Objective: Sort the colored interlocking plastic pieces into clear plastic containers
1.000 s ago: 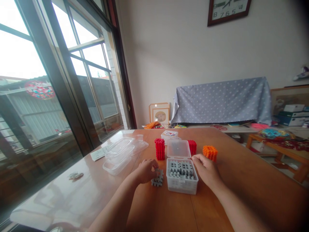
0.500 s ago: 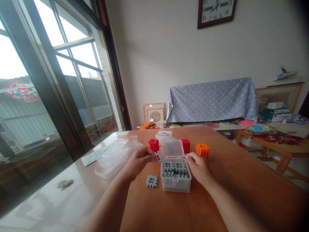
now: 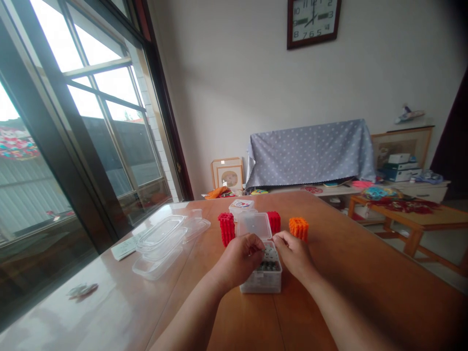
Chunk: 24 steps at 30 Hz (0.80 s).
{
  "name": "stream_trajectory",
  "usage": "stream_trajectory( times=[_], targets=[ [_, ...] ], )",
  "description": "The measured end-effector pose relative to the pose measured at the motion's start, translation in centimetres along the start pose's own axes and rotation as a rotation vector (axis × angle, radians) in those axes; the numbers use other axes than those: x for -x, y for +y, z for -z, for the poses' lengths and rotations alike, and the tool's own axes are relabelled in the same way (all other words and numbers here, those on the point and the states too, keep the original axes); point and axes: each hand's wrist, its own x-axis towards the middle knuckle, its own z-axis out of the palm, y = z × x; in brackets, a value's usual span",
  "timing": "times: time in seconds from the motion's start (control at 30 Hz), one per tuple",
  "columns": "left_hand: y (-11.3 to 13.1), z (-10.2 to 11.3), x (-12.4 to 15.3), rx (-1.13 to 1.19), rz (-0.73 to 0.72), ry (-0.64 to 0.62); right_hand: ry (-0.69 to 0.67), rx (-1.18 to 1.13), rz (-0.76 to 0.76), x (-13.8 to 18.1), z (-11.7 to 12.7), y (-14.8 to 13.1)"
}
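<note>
A clear plastic box with grey interlocking tiles inside stands in front of me, its lid tipped back. My left hand is over the box's left side, fingers pinched on a light grey window tile, which is partly hidden by the fingers. At the box's right back corner, by the lid hinge, my right hand is closed with thumb and forefinger on the edge. My left hand and wrist cover the spot left of the box.
Red stacked blocks and another red stack stand behind the box, with an orange stack to the right. Empty clear containers lie left. A lidded box is farther back. A small plastic bundle lies far left.
My left hand has moved right with the grey window tile, from beside the lid to over the box. My right hand stays at the box's corner. The view has shifted slightly right.
</note>
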Motion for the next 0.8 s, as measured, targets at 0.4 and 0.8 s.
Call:
stream_trajectory(
  times=[0.4, 0.8],
  targets=[
    [-0.12, 0.25, 0.15, -0.161, -0.003, 0.021, 0.029, -0.002, -0.005, -0.02, -0.1, 0.1],
    [-0.42, -0.1, 0.46, -0.283, 0.001, -0.046, 0.04, -0.018, 0.008, 0.03, -0.14, -0.09]
  ],
)
